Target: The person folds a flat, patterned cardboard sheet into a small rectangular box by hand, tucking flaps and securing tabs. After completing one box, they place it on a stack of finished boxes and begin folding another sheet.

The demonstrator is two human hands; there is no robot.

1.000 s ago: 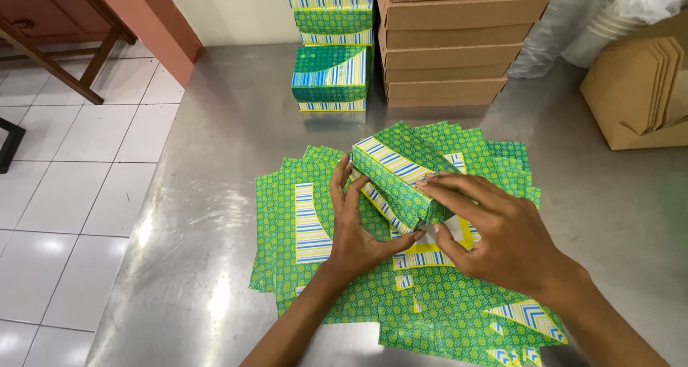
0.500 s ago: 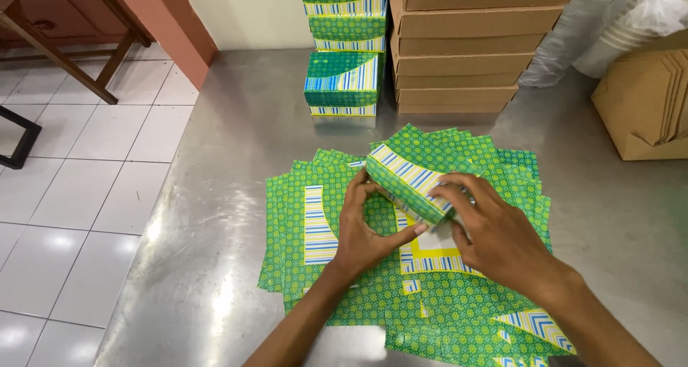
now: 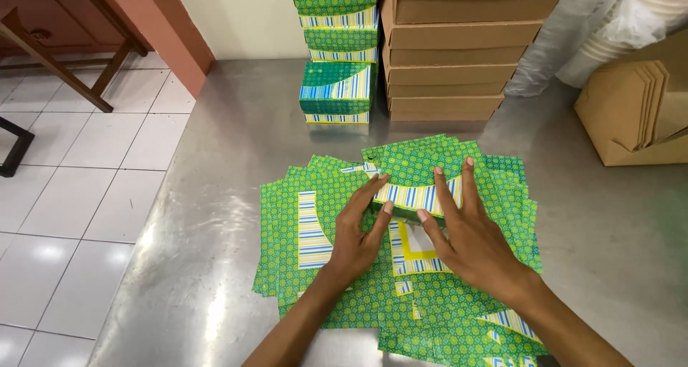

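The green patterned box [image 3: 416, 177] sits on a spread of flat box blanks [image 3: 315, 231] on the steel tabletop [image 3: 215, 159], long axis crosswise. Left hand [image 3: 358, 234] grips its near-left end; right hand [image 3: 466, 238] presses its near side, fingers [image 3: 467, 180] extended.

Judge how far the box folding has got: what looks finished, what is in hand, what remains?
Finished: folded green boxes stacked at the table's back. In hand: left hand and right hand press one assembled green box. Remaining: many flat green blanks spread beneath it.
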